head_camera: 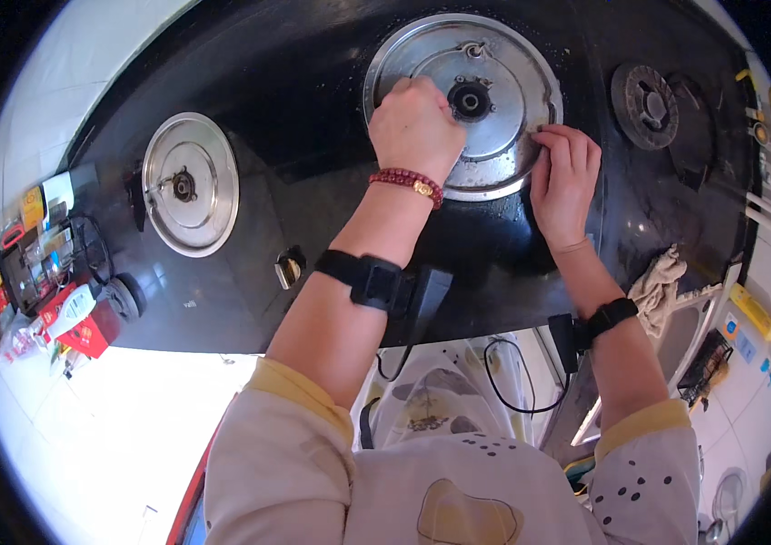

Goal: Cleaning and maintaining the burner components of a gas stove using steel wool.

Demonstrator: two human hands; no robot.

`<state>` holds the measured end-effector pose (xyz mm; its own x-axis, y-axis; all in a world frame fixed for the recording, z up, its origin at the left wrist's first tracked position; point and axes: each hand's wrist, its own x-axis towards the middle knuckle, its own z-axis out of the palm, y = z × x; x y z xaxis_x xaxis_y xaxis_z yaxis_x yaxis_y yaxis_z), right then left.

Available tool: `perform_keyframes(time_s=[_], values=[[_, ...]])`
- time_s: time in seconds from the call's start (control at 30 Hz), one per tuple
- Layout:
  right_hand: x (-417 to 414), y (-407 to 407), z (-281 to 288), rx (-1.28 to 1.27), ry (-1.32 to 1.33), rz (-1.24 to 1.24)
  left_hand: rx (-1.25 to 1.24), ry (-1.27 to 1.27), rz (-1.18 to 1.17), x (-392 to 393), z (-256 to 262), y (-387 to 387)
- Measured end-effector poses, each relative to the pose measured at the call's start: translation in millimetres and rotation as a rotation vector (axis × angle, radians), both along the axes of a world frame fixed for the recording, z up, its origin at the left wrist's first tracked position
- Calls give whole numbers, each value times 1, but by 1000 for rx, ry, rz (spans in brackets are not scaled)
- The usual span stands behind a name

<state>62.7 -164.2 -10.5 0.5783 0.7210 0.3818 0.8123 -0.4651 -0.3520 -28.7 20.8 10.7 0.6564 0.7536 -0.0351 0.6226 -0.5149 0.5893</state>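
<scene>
Before me is a black gas hob point(317, 204) with a large round metal drip pan point(494, 170) set around a burner seat point(470, 101). My left hand point(418, 126) is curled into a fist over the pan's left part; whatever lies under its fingers is hidden. At the pan's right edge, my right hand point(566, 180) touches the rim with its thumb and fingertips. Water drops and brown stains show on the pan and on the surface around it. A smaller metal drip pan point(215, 225) surrounds the left burner.
A round burner part point(644, 105) lies at the right. A crumpled cloth point(658, 286) is near the sink point(697, 303). A metal control knob point(288, 270) stands at the hob's front. Bottles and packages, including a white bottle point(72, 310), crowd the far left.
</scene>
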Motion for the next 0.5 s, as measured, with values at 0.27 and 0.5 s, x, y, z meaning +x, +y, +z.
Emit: perform_keyframes(time_s=[0.27,0.5], values=[[-3,2,-2,-27,-49,-3,18,-15,64,7,-5,8],[0,-4,-2,-26,-44,-15,-82,35,-27,-8,2,-1]])
